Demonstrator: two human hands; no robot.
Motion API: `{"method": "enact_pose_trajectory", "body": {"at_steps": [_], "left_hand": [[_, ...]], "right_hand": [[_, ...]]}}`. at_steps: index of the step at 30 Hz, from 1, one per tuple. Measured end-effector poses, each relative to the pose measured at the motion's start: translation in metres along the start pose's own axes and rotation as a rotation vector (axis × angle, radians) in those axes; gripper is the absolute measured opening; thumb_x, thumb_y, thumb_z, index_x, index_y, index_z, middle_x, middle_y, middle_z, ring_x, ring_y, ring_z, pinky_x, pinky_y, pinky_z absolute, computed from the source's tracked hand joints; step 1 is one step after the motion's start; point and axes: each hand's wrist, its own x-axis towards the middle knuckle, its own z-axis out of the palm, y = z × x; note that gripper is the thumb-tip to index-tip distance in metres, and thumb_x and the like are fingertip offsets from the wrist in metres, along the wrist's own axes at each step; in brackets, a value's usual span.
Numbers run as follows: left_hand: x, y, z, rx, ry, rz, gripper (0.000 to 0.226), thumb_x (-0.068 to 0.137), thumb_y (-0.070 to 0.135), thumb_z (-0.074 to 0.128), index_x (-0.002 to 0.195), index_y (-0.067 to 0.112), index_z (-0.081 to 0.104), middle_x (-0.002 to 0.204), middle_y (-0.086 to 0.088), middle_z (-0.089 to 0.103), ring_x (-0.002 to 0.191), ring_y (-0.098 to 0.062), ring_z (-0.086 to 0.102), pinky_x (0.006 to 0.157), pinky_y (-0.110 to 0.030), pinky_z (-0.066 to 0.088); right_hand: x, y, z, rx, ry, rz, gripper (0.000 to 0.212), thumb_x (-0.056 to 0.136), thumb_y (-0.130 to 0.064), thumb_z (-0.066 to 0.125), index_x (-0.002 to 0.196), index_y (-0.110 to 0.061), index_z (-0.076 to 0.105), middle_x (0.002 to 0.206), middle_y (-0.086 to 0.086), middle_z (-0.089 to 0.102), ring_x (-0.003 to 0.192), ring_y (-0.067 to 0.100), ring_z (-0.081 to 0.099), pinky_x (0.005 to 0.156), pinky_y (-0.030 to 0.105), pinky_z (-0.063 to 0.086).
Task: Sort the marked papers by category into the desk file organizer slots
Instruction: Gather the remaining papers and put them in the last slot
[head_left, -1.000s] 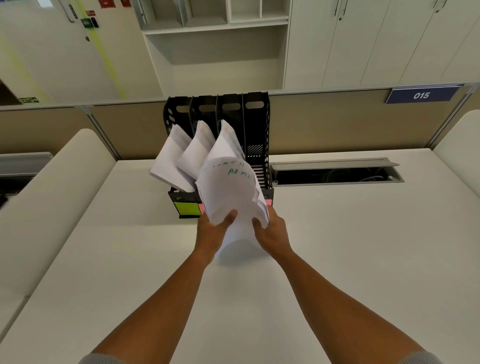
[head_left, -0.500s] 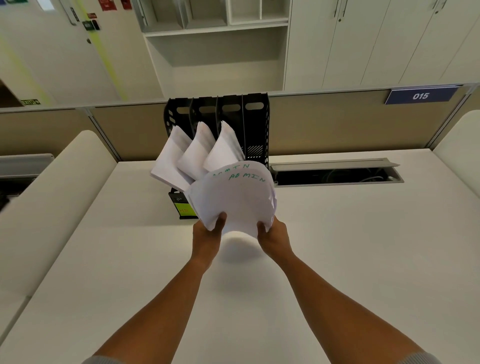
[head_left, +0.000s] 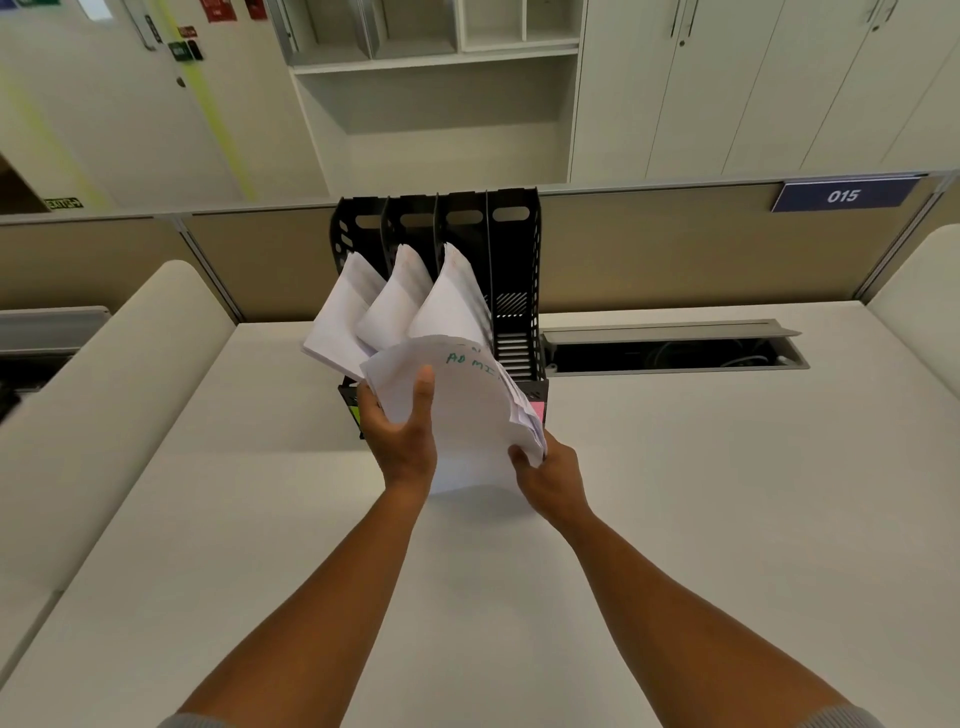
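The left hand (head_left: 402, 434) grips the left edge of a curled sheaf of white papers (head_left: 462, 415), its thumb lying up across the top sheet and its fingers tucked behind. The right hand (head_left: 550, 475) pinches the sheaf's lower right corner, thumb in front and fingers hidden behind the fanned page edges. Both forearms reach in from the bottom of the view, with grey sleeve cuffs just showing at the corners. The top sheet bows toward the camera and carries green handwriting that reads "AD MI" before the curve hides the rest. The sheaf is held just above the white tabletop (head_left: 675, 519), directly in front of the black desk file organizer (head_left: 514, 270), covering most of its base.

The organizer stands upright against the beige partition and has four slots. The three left slots each hold a bundle of white papers leaning forward and leftward: left bundle (head_left: 337, 322), middle bundle (head_left: 392, 306), third bundle (head_left: 452, 301). The rightmost slot (head_left: 511, 332) shows only its ribbed black floor. Sticky labels sit on the front lip: a yellow-green one (head_left: 355, 414) peeks beside the left hand, a pink one (head_left: 538, 410) beside the sheaf's right edge. To the right, a cable tray (head_left: 675, 353) lies open in the tabletop.
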Motion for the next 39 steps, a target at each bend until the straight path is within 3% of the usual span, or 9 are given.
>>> {"method": "enact_pose_trajectory", "body": {"at_steps": [5, 8, 11, 18, 22, 27, 31, 36, 39], "left_hand": [[0.012, 0.017, 0.015, -0.022, 0.105, 0.032, 0.044, 0.077, 0.056, 0.071, 0.106, 0.027, 0.054, 0.110, -0.005, 0.060, 0.096, -0.010, 0.061, 0.066, -0.013, 0.052], [0.019, 0.018, 0.018, -0.004, 0.174, 0.010, 0.051, 0.078, 0.060, 0.067, 0.101, 0.016, 0.058, 0.105, -0.008, 0.063, 0.091, -0.015, 0.063, 0.061, -0.013, 0.052], [0.025, 0.014, 0.017, 0.041, 0.215, -0.020, 0.050, 0.082, 0.060, 0.061, 0.099, 0.012, 0.060, 0.105, -0.010, 0.065, 0.092, -0.020, 0.065, 0.066, -0.020, 0.056], [0.030, 0.014, 0.016, 0.025, 0.229, -0.090, 0.040, 0.087, 0.051, 0.047, 0.094, 0.012, 0.055, 0.106, -0.017, 0.062, 0.090, -0.025, 0.065, 0.066, -0.029, 0.058], [0.031, 0.018, 0.014, 0.008, 0.219, -0.114, 0.038, 0.089, 0.050, 0.036, 0.082, 0.015, 0.049, 0.093, -0.012, 0.057, 0.082, -0.022, 0.060, 0.059, -0.023, 0.049], [0.028, 0.015, -0.001, 0.011, -0.017, -0.041, 0.032, 0.090, 0.058, 0.046, 0.082, 0.029, 0.057, 0.092, -0.011, 0.059, 0.086, -0.021, 0.060, 0.073, -0.035, 0.053], [0.022, 0.006, -0.018, 0.081, -0.270, -0.038, 0.026, 0.078, 0.047, 0.074, 0.097, 0.034, 0.064, 0.093, 0.010, 0.071, 0.087, -0.011, 0.069, 0.070, -0.023, 0.057], [0.013, -0.005, -0.030, 0.168, -0.286, -0.062, 0.039, 0.072, 0.032, 0.084, 0.095, 0.055, 0.064, 0.094, 0.020, 0.069, 0.094, -0.006, 0.068, 0.070, -0.019, 0.058], [0.010, -0.011, -0.030, 0.168, -0.266, -0.074, 0.051, 0.074, 0.023, 0.084, 0.119, 0.033, 0.060, 0.106, 0.007, 0.069, 0.096, -0.009, 0.068, 0.069, -0.014, 0.055]], "right_hand": [[0.002, -0.010, -0.001, 0.063, 0.017, -0.034, 0.027, 0.090, -0.023, 0.064, 0.115, -0.016, 0.063, 0.084, -0.011, 0.061, 0.078, 0.012, 0.061, 0.070, 0.018, 0.047], [0.003, -0.021, -0.003, 0.126, 0.035, -0.061, 0.018, 0.089, -0.027, 0.065, 0.106, -0.027, 0.063, 0.078, -0.023, 0.061, 0.073, 0.000, 0.063, 0.063, 0.007, 0.045], [0.004, -0.034, -0.006, 0.190, 0.056, -0.093, 0.014, 0.088, -0.033, 0.065, 0.100, -0.036, 0.059, 0.077, -0.023, 0.062, 0.073, -0.002, 0.063, 0.059, 0.008, 0.049], [0.006, -0.045, -0.006, 0.271, 0.067, -0.118, 0.012, 0.090, -0.034, 0.062, 0.100, -0.039, 0.059, 0.082, -0.013, 0.066, 0.078, 0.012, 0.065, 0.069, 0.027, 0.056], [0.005, -0.044, -0.007, 0.282, 0.072, -0.112, 0.023, 0.091, -0.033, 0.061, 0.113, -0.026, 0.062, 0.084, -0.017, 0.064, 0.079, 0.005, 0.063, 0.062, 0.012, 0.052], [0.005, -0.048, -0.010, 0.319, 0.113, -0.106, 0.028, 0.093, -0.032, 0.058, 0.118, -0.022, 0.060, 0.086, -0.019, 0.061, 0.078, 0.002, 0.062, 0.059, 0.006, 0.048], [0.008, -0.053, -0.016, 0.356, 0.150, -0.099, 0.019, 0.093, -0.029, 0.059, 0.111, -0.027, 0.063, 0.083, -0.022, 0.063, 0.076, -0.005, 0.063, 0.061, 0.005, 0.048], [0.010, -0.066, -0.014, 0.379, 0.153, -0.128, 0.011, 0.093, -0.032, 0.058, 0.104, -0.033, 0.059, 0.084, -0.015, 0.064, 0.078, 0.002, 0.063, 0.061, 0.011, 0.052], [0.011, -0.072, -0.009, 0.389, 0.148, -0.116, 0.013, 0.093, -0.036, 0.056, 0.106, -0.034, 0.057, 0.087, -0.011, 0.064, 0.083, 0.011, 0.064, 0.069, 0.021, 0.057]]}}
